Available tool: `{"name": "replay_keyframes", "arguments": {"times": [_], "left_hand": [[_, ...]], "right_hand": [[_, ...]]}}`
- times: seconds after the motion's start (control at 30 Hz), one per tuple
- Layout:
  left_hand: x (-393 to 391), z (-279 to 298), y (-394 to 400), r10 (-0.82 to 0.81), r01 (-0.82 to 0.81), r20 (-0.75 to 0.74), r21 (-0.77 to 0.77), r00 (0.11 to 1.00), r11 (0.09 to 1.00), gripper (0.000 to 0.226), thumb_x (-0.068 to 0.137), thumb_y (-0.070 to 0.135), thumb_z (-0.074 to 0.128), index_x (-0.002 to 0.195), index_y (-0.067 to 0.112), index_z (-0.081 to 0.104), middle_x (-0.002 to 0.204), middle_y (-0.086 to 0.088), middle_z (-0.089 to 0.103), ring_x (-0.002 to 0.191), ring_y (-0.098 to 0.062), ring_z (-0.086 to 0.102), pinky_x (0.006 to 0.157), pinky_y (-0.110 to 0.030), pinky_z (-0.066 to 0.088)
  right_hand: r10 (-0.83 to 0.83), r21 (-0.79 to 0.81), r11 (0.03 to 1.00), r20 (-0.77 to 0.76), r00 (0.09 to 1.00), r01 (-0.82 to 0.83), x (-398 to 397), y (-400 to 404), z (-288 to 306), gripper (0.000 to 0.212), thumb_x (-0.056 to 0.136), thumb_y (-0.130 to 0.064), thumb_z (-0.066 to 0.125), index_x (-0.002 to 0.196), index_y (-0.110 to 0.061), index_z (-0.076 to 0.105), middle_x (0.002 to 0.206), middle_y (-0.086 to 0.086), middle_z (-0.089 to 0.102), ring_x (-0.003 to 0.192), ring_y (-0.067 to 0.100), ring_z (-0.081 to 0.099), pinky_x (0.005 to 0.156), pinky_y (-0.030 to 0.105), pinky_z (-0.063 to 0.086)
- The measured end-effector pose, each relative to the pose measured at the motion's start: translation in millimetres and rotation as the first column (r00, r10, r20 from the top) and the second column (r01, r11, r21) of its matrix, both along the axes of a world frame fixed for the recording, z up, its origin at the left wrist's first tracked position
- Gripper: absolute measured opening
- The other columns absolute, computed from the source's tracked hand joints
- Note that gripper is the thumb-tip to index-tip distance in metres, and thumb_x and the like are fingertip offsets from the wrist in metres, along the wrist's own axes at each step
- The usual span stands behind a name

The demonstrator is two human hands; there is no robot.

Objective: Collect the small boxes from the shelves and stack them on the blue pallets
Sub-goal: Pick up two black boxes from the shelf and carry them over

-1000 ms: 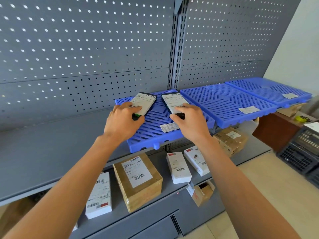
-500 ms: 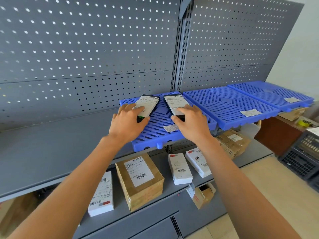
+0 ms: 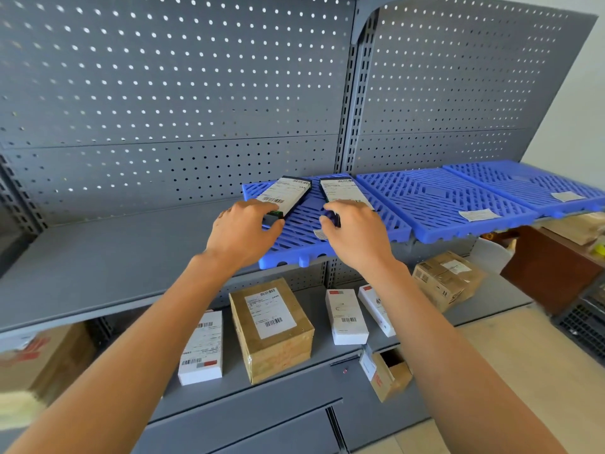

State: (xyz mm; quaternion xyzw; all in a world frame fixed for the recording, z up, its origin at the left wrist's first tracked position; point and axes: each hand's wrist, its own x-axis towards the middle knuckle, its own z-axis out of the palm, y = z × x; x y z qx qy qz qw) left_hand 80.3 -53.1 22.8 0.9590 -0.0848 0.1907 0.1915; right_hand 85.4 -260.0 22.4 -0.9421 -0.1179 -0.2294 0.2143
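Pallets: we count three blue pallets point(image 3: 435, 204) along the upper shelf point(image 3: 98, 257).
Boxes: two flat black boxes point(image 3: 288, 194) lie on the leftmost pallet.
Hands: our left hand point(image 3: 242, 234) and right hand point(image 3: 357, 234) each pinch one box's near end.
Below: six boxes point(image 3: 271, 329) on the lower shelf point(image 3: 294, 378).

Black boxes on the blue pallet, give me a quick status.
Left hand on left black box, right hand on right black box. Both flat on leftmost blue pallet. Nothing blocking.

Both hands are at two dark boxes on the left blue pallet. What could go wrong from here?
1. The left pallet seems to overhang the shelf edge, so pushing might shift it.
2. The left hand and right hand touch only the near ends of the left box and right box, which may skew.
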Motion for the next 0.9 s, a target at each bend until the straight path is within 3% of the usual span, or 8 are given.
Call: {"name": "replay_keyframes", "arguments": {"times": [0.07, 0.17, 0.3, 0.47, 0.67, 0.9], "left_hand": [[-9.8, -0.1, 3.0, 0.031, -0.031, -0.010, 0.018, 0.999, 0.999, 0.035, 0.097, 0.044, 0.056, 0.128, 0.029, 0.066, 0.128, 0.002, 0.067, 0.107, -0.026, 0.064, 0.082, -0.039, 0.055], [-26.4, 1.2, 10.1, 0.084, -0.084, -0.038, 0.014, 0.996, 0.996, 0.037, 0.098, 0.042, 0.056, 0.132, 0.028, 0.063, 0.133, 0.001, 0.065, 0.112, -0.028, 0.063, 0.091, -0.041, 0.051], [-49.6, 1.2, 27.4, 0.156, -0.154, -0.057, 0.029, 0.986, 0.988, 0.038, 0.099, 0.042, 0.054, 0.135, 0.029, 0.061, 0.135, 0.002, 0.064, 0.122, -0.029, 0.058, 0.099, -0.042, 0.046], [-78.4, 0.1, 61.2, 0.275, -0.272, -0.076, 0.047, 0.958, 0.961, 0.039, 0.099, 0.044, 0.054, 0.133, 0.029, 0.063, 0.130, 0.000, 0.066, 0.121, -0.031, 0.059, 0.099, -0.041, 0.046], [-119.4, -3.5, 111.6, 0.358, -0.354, -0.070, 0.068, 0.931, 0.933, 0.035, 0.099, 0.042, 0.054, 0.130, 0.028, 0.064, 0.133, 0.002, 0.065, 0.122, -0.029, 0.058, 0.099, -0.041, 0.046], [-182.6, -8.5, 181.6, 0.457, -0.451, -0.090, 0.078, 0.885, 0.889, 0.042, 0.098, 0.047, 0.052, 0.135, 0.030, 0.060, 0.139, 0.004, 0.061, 0.128, -0.025, 0.055, 0.105, -0.043, 0.046]], "right_hand": [[0.036, 0.007, 0.999, 0.010, 0.999, -0.036, -3.6, 3.7, 0.1, 0.034, 0.099, -0.028, 0.057, 0.127, -0.011, 0.067, 0.117, 0.005, 0.071, 0.108, 0.026, 0.064, 0.087, 0.045, 0.054], [0.087, 0.010, 0.996, 0.025, 0.996, -0.088, -7.7, 13.2, -1.1, 0.032, 0.099, -0.028, 0.057, 0.125, -0.012, 0.067, 0.121, 0.006, 0.070, 0.111, 0.027, 0.063, 0.089, 0.046, 0.053], [0.187, 0.040, 0.981, 0.036, 0.982, -0.188, -16.4, 37.9, -4.7, 0.027, 0.099, -0.026, 0.057, 0.115, -0.010, 0.071, 0.107, 0.007, 0.073, 0.096, 0.029, 0.067, 0.079, 0.045, 0.055], [0.261, 0.029, 0.965, 0.042, 0.964, -0.262, -26.4, 78.7, -10.2, 0.023, 0.097, -0.027, 0.057, 0.106, -0.010, 0.071, 0.100, 0.006, 0.073, 0.091, 0.030, 0.066, 0.072, 0.040, 0.055], [0.385, 0.016, 0.923, -0.009, 0.923, -0.385, -48.8, 136.1, -9.2, 0.033, 0.100, -0.030, 0.055, 0.128, -0.016, 0.066, 0.126, 0.004, 0.068, 0.112, 0.027, 0.063, 0.091, 0.047, 0.051], [0.489, -0.011, 0.871, -0.075, 0.869, -0.491, -92.6, 212.4, -12.5, 0.037, 0.101, -0.031, 0.054, 0.134, -0.018, 0.062, 0.134, 0.002, 0.064, 0.119, 0.025, 0.059, 0.094, 0.038, 0.048]]}}
